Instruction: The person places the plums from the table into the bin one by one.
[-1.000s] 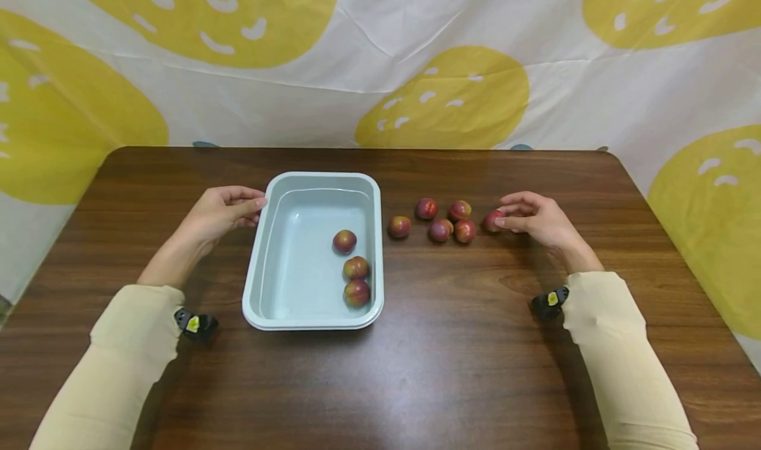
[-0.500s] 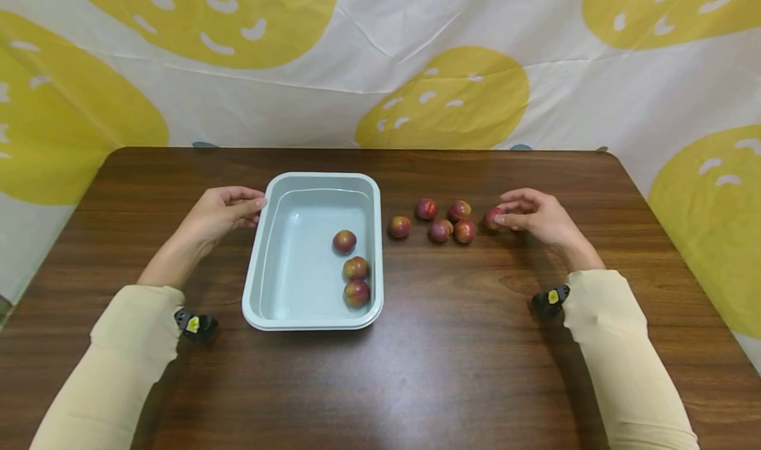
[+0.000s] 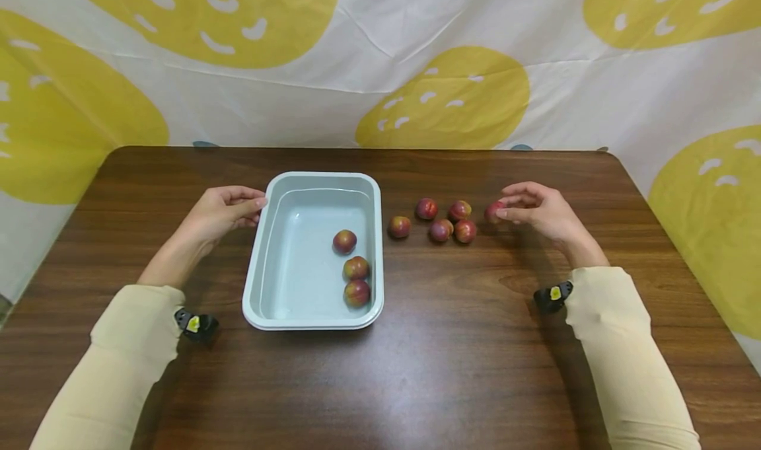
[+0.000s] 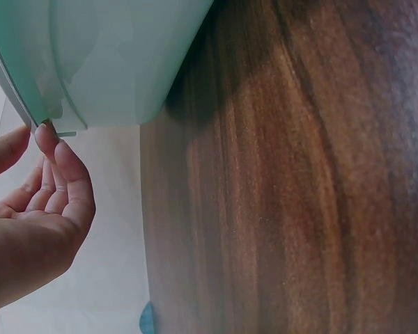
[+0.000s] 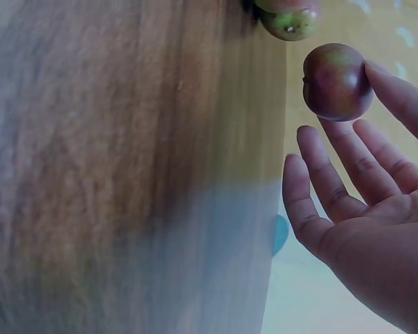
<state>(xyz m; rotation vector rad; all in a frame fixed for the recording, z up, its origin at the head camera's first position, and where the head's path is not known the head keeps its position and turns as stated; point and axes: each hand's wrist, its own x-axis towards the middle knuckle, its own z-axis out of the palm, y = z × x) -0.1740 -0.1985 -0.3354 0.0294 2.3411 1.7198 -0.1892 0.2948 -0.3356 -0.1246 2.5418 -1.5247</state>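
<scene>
My left hand (image 3: 220, 215) pinches the left rim of a pale blue plastic basin (image 3: 254, 271) between thumb and fingers; in the left wrist view the thumb and index fingertip (image 4: 47, 139) meet at that rim. Three reddish plums lie inside the basin along its right side, the nearest a red-green plum (image 3: 357, 293). To the right, my right hand (image 3: 543, 212) holds a dark red plum (image 5: 338, 82) by the tips of thumb and fingers, the other fingers spread below it in the right wrist view.
Several more plums sit between basin and right hand, among them a lone plum (image 3: 399, 226) close to the basin's right wall and a cluster with a purple-red plum (image 3: 440, 230). All rest on a brown wood-grain table (image 3: 452, 344); a lemon-print cloth (image 3: 297, 93) hangs behind it.
My right hand has shifted slightly away from me, with the plum in its fingertips moving up in the head view. The left hand, basin and other plums have stayed put.
</scene>
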